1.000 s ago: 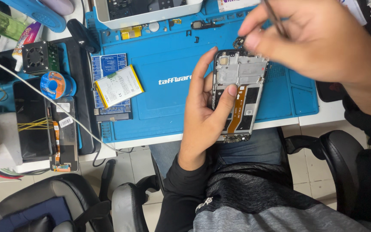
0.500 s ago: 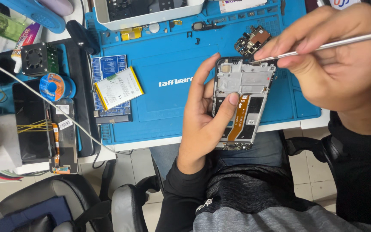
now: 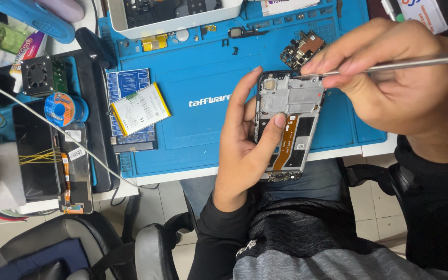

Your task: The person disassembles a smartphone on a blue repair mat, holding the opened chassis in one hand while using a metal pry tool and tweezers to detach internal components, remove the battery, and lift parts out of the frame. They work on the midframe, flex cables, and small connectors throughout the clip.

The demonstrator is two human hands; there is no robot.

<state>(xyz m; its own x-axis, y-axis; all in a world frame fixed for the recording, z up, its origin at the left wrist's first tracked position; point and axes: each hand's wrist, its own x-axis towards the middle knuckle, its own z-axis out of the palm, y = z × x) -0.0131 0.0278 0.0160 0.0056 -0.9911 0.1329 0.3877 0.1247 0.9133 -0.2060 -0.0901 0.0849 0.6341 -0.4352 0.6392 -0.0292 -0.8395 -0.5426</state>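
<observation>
Metal tool's far end off-frame

**Metal tool lowered to the phone's top edge**

The right hand has been shifted from above the opened black smartphone with its silver inner frame, where it was seen a second ago, out toward three o'clock. The thin silver metal rod, first held nearly upright, has been laid almost level, and its tip has been brought to the phone's upper right corner. The small dark circuit board at twelve o'clock of the phone has been uncovered.
</observation>
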